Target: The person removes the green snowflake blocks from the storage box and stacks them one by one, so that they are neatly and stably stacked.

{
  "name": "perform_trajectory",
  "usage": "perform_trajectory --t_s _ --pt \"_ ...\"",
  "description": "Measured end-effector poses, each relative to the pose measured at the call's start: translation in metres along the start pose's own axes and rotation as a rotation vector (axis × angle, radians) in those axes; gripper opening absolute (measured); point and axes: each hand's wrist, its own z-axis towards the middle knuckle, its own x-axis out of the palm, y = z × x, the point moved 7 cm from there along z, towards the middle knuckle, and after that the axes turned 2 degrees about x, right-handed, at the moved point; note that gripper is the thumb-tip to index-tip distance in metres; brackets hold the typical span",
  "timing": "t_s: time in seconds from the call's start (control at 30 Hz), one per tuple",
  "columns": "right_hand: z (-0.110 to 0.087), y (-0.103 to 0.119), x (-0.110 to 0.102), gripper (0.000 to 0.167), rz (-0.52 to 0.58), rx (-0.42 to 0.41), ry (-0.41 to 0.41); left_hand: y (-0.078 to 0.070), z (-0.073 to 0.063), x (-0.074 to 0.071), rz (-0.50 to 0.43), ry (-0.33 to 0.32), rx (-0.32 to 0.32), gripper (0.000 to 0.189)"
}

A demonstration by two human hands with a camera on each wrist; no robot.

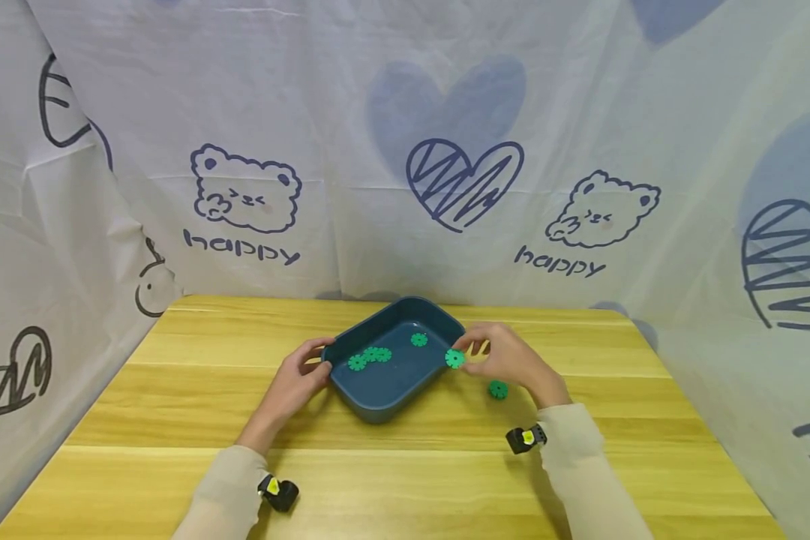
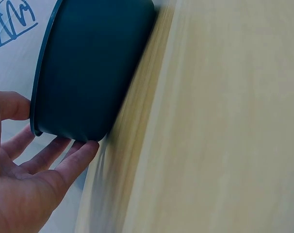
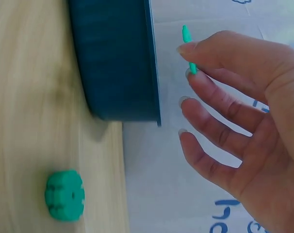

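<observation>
A dark blue rectangular bin (image 1: 391,386) sits at an angle on the table. My left hand (image 1: 300,379) grips its left corner, thumb (image 2: 13,106) at the rim and the other fingers along the outer wall. Between thumb and index finger, my right hand (image 1: 509,361) pinches a green notched disc (image 1: 454,358) close to the bin's right side; the right wrist view shows this disc edge-on, above the rim. Inside the bin lie several more green discs (image 1: 357,363), mostly toward the left, with one disc (image 1: 419,340) farther back.
A short stack of green notched discs (image 3: 64,195) stands on the wooden table (image 1: 432,480), right of the bin and below my right hand. White cloth (image 1: 351,225) printed with hearts and bears hangs behind the table and at both sides.
</observation>
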Motion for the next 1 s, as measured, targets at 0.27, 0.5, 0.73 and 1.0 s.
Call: perform_trajectory --t_s 0.27,0.5,0.73,1.0 --pt "-0.019 -0.017 -0.009 0.023 -0.037 0.041 0.014 -0.001 -0.001 0.000 0.004 -0.002 0.001 0.045" --pt "-0.034 -0.035 -0.013 0.022 -0.078 0.080 0.002 -0.002 -0.001 0.001 0.000 0.004 0.001 0.045" --pt "-0.043 -0.052 -0.012 0.020 -0.075 0.127 0.002 -0.002 -0.001 0.000 0.002 0.006 0.004 0.045" --pt "-0.047 -0.072 -0.004 0.024 -0.085 0.169 0.029 0.000 -0.001 0.000 0.001 0.005 0.012 0.045"
